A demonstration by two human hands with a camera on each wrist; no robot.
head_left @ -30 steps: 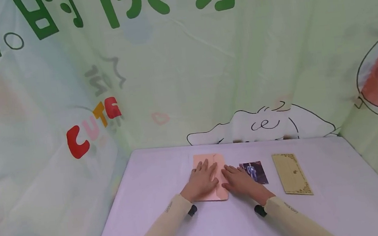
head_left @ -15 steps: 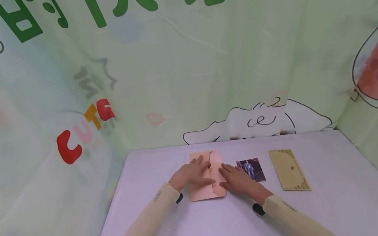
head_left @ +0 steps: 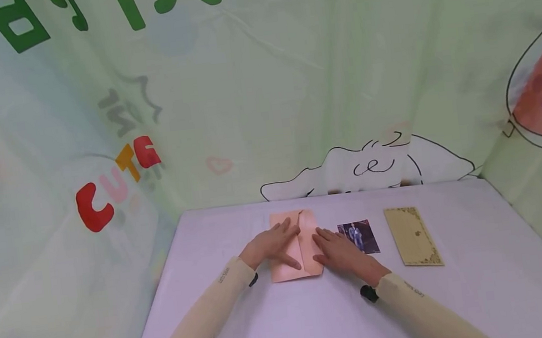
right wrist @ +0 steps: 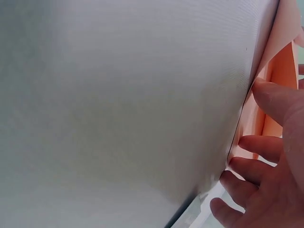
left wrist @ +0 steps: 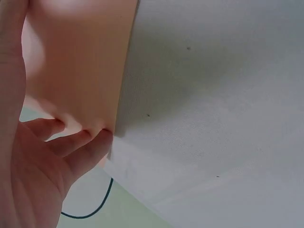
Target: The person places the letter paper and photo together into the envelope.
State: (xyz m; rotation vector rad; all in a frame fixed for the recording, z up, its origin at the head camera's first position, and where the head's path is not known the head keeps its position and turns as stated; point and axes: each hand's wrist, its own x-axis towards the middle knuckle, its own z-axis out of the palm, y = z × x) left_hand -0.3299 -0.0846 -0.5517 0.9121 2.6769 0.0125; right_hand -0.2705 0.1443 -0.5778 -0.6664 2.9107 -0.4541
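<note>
A pink paper envelope (head_left: 288,272) lies upright on the table, its long flap folded in along the right side. Spread fingers of my left hand (head_left: 271,245) rest on the envelope's left part. My right hand (head_left: 342,251) touches the right edge with fairly straight fingers. In the left wrist view, the left hand (left wrist: 38,161) has its fingertips on the flat pink paper (left wrist: 80,61). The right wrist view has the right hand (right wrist: 270,175) with fingertips along the edge, where the flap (right wrist: 282,28) stands slightly raised over an orange-looking inside. Neither hand grips anything.
Just right of the right hand lies a small dark photo (head_left: 365,236) of people. Farther right is a tan card (head_left: 413,237) with ornamented corners. A pale tablecloth (head_left: 278,324) covers the table, and a printed curtain (head_left: 252,93) hangs behind and at the sides.
My left hand has slid left off the flap's edge onto the envelope's left part. The right hand stays at the right edge. The head view has shifted a little.
</note>
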